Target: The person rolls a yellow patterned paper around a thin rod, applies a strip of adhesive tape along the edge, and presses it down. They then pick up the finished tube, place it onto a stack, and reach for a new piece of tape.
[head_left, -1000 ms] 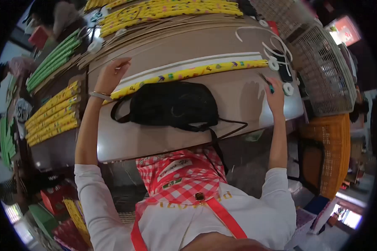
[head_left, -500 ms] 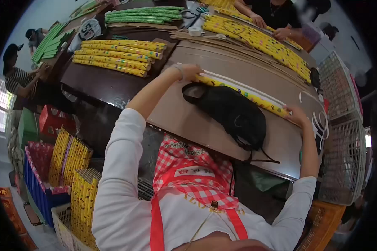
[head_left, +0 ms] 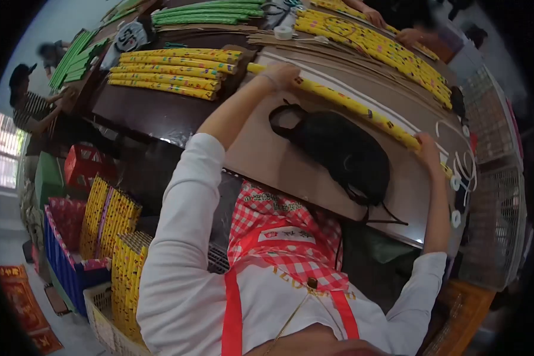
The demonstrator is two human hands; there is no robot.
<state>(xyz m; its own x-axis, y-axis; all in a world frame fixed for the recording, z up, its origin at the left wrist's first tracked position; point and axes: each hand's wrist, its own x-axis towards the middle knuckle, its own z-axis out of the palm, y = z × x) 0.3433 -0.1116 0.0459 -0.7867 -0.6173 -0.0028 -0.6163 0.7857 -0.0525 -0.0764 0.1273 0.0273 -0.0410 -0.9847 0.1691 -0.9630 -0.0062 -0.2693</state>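
A long yellow patterned tube lies slantwise across the brown table, beyond a black bag with straps. My left hand is closed round the tube near its left end, which sticks out past the hand. Near the right end, my right hand grips the same tube, fingers bent over it. White strips run along the far side of the tube.
Yellow tubes lie at the left, green ones behind them, and more yellow tubes at the far right. A tape roll is near the back. Wire baskets stand right. Other people are at the far side and left.
The view has shifted slightly. My left hand now sits inward from the tube's left end, where more of the tube shows. My right hand remains by the right end.
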